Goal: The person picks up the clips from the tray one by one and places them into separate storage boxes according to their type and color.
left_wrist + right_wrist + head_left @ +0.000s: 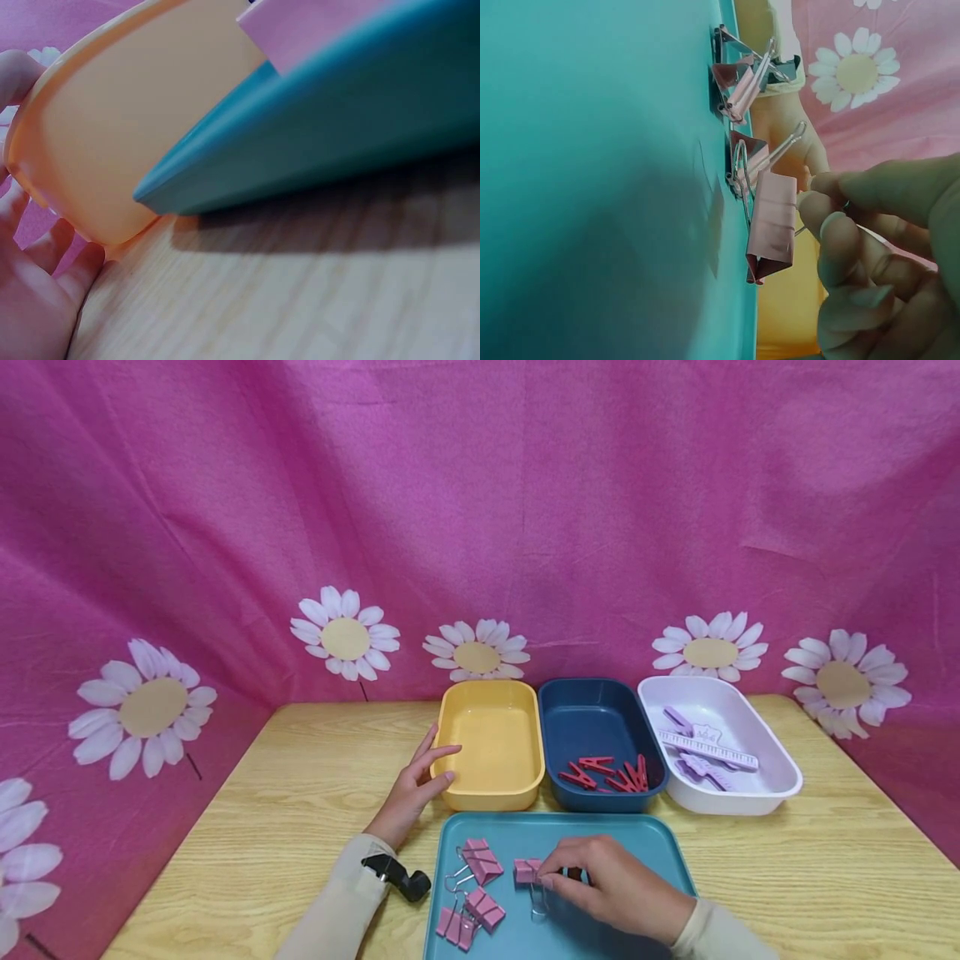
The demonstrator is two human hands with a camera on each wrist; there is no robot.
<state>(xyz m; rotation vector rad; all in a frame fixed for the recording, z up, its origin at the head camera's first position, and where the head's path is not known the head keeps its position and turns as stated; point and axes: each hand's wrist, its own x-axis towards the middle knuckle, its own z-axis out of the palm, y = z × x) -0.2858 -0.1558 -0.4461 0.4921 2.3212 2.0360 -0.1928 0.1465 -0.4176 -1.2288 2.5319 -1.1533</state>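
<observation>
My right hand (611, 885) pinches a pink binder clip (774, 221) by a wire handle between thumb and fingertips. The clip hangs just over the teal tray (600, 828), its other wire handle pointing down. Left of it on the tray lie several more pink binder clips (482, 860), close together with their silver handles sticking out. My left hand (411, 783) holds the left side of the yellow bin (491, 792), thumb and a finger over the rim. Other fingers lie along the bin's outer wall in the left wrist view.
Beside the yellow bin stands a dark blue bin (596, 727) with several red clothespins (618, 777). A white bin (772, 789) at the right contains lilac items (708, 749), one with a piano-key pattern. Behind the wooden table (300, 810) hangs a pink daisy-print cloth (525, 510).
</observation>
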